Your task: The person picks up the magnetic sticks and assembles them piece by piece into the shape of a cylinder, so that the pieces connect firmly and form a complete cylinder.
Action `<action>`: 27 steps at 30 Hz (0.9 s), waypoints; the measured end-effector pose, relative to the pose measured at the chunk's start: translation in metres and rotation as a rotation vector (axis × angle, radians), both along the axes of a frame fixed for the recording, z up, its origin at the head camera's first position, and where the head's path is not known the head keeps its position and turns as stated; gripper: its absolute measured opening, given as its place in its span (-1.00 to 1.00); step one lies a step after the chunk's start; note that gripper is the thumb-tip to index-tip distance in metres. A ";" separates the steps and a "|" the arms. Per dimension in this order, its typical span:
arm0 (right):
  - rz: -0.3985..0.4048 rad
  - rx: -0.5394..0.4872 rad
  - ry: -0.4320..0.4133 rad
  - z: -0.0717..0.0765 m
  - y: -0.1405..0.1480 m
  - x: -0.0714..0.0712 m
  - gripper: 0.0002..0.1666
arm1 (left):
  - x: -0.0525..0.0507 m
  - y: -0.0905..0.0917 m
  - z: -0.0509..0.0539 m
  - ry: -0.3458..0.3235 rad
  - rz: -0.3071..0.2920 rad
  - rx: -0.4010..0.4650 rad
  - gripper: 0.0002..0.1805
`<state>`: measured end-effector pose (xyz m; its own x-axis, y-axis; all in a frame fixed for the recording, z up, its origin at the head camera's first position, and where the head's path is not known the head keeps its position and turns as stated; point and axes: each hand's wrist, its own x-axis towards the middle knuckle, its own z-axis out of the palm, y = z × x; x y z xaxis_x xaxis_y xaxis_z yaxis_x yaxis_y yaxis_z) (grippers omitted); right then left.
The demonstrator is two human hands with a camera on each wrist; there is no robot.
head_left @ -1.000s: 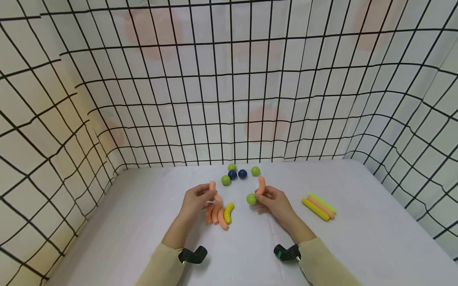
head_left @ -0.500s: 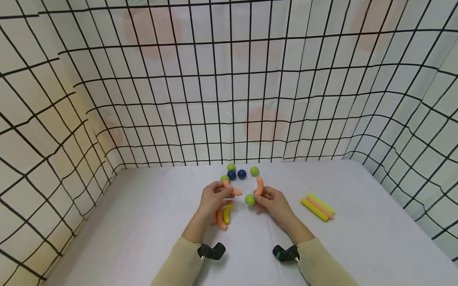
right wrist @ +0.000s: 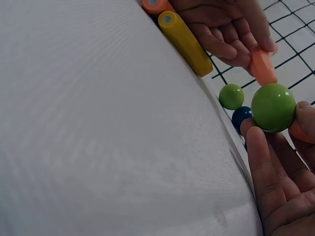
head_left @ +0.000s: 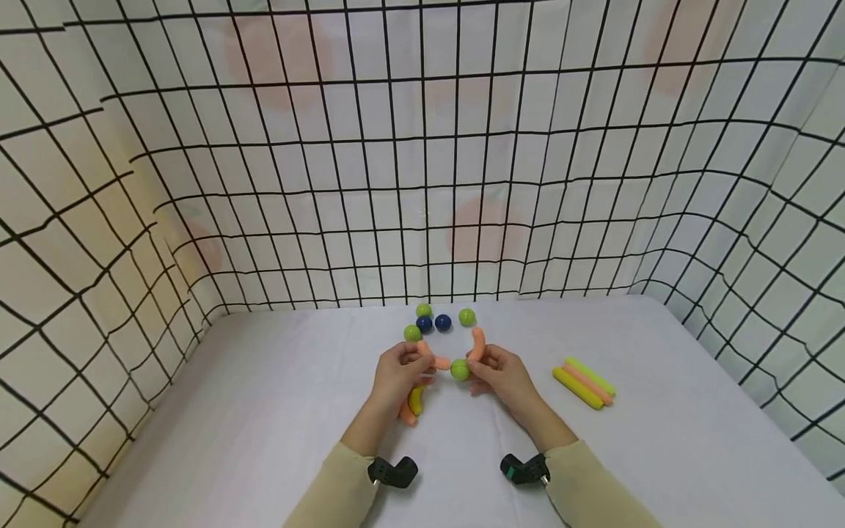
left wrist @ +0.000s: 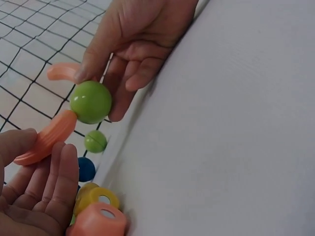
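Note:
My left hand (head_left: pixel 394 375) pinches a curved orange rod (left wrist: pixel 49 140) between thumb and fingers. The rod's far end meets a large-looking green ball (left wrist: pixel 91 102) in both wrist views. My right hand (head_left: pixel 499 372) pinches a second curved orange rod (head_left: pixel 477 345), which points up and away. That same ball (head_left: pixel 460 369) sits at the lower end of the right rod, against the right fingertips. Below my left hand lie a curved yellow rod (head_left: pixel 415 400) and a curved orange rod (head_left: pixel 407 413), partly covered by the hand. Pale discs show in their ends in the left wrist view.
Several green balls (head_left: pixel 466 317) and two dark blue balls (head_left: pixel 443 322) lie at the back of the white table (head_left: pixel 277 411). Three straight rods, yellow (head_left: pixel 577 389), orange (head_left: pixel 588 384) and lime (head_left: pixel 590 375), lie at the right. Black wire mesh (head_left: pixel 370 183) surrounds the table.
My left hand has moved right with its orange rod, which has turned from upright toward the green ball and now meets it. My right hand has hardly moved.

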<state>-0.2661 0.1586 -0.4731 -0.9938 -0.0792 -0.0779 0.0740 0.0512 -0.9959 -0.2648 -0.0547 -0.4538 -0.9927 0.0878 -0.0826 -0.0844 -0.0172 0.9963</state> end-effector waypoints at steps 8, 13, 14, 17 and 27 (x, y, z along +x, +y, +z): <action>-0.008 0.014 0.010 0.000 0.000 -0.001 -0.61 | -0.001 0.000 -0.003 0.011 -0.003 -0.057 -0.60; -0.001 0.020 0.017 0.000 0.000 0.000 -0.61 | 0.000 0.000 -0.002 0.014 -0.025 -0.061 -0.60; -0.003 0.017 0.015 0.001 0.000 0.000 -0.61 | 0.001 0.000 -0.001 0.013 -0.029 -0.061 -0.61; -0.009 0.000 0.004 0.001 -0.002 0.000 -0.62 | 0.002 -0.001 -0.001 0.018 -0.053 -0.085 -0.61; 0.020 -0.009 -0.011 0.003 -0.006 0.003 -0.64 | 0.002 -0.001 -0.002 0.048 -0.085 -0.128 -0.68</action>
